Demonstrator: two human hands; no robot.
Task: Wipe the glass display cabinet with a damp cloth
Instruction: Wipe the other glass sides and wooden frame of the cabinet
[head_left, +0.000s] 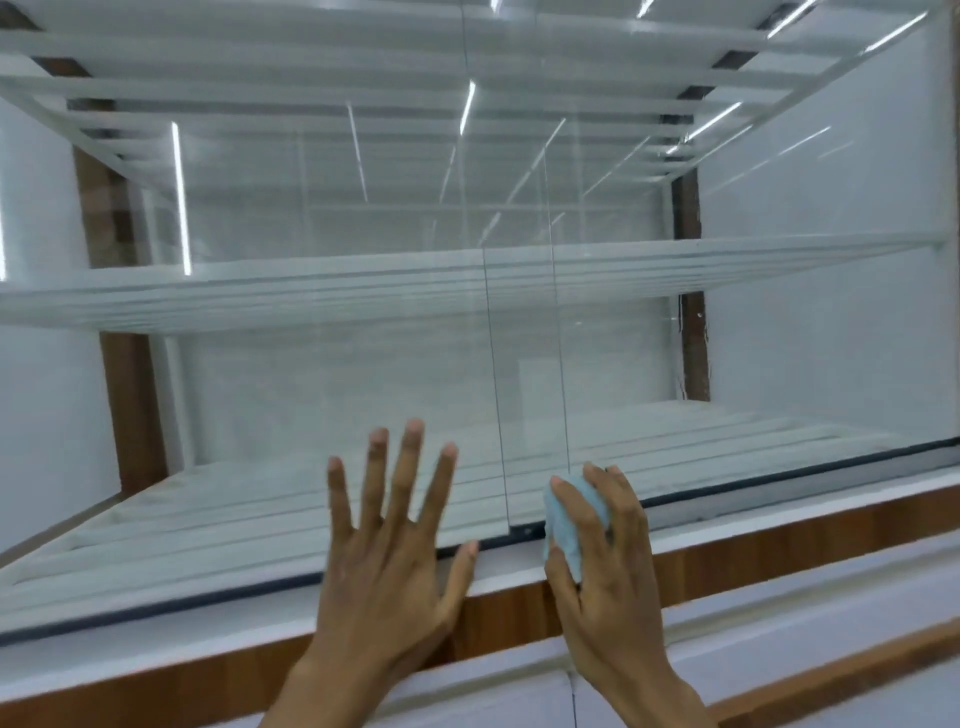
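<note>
Here cloth (567, 526) sits inside right grip (610, 566).

Your glass display cabinet (311, 374) fills the view. It has clear front panes, and two of them overlap near the middle, with both vertical edges showing. White shelves (363, 291) sit inside, a dark track (779, 480) runs along the bottom and wood-tone trim (779, 540) lies below it. Light streaks reflect in the glass. Your cloth (569, 525) is light blue and bunched into a wad. Your right hand (608, 566) holds it with fingers curled round it, low on the glass by the overlap.
</note>
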